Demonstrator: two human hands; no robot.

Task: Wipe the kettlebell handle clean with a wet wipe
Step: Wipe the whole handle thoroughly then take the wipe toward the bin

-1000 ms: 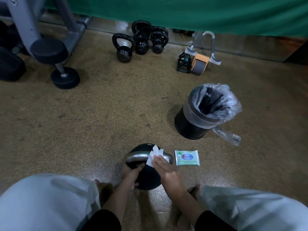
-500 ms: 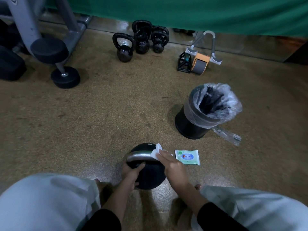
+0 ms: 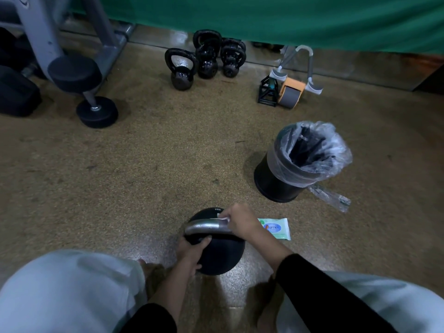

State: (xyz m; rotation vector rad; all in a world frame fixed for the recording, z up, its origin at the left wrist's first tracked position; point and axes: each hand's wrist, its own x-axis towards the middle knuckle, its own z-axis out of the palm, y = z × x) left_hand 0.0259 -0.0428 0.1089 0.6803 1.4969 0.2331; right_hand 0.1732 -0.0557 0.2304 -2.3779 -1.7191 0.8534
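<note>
- The kettlebell (image 3: 222,257) stood on the floor (image 3: 144,164) at six o'clock of the view, between the person's knees, its grey handle (image 3: 204,227) lying across the top from nine to three.
- The wipe (image 3: 224,218) sat on the handle's right end – only a small white fold showed.
- The right hand (image 3: 240,221) pinched the wipe against that end, fingers curled over the bar.
- The left hand (image 3: 192,251) gripped the kettlebell at its seven o'clock side, just under the handle, thumb and fingers bent round the black body.
- A pack (image 3: 275,228) of wipes lay flat at three o'clock of the kettlebell, just beside the right hand; whether it touched the kettlebell could not be told.
- A black bin (image 3: 269,183) with a clear liner (image 3: 331,150) stood at one o'clock, well apart – a crumpled clear wrapper (image 3: 329,195) lay at its base on the right.
- Three small kettlebells (image 3: 182,70) clustered at twelve o'clock, far off, by the green curtain (image 3: 264,15).
- A roller (image 3: 290,93) with an orange-edged wheel rested further off at one o'clock, beside a small black stand (image 3: 267,92).
- A dumbbell (image 3: 96,111) stood tilted at ten o'clock, against a grey machine frame (image 3: 40,32).
</note>
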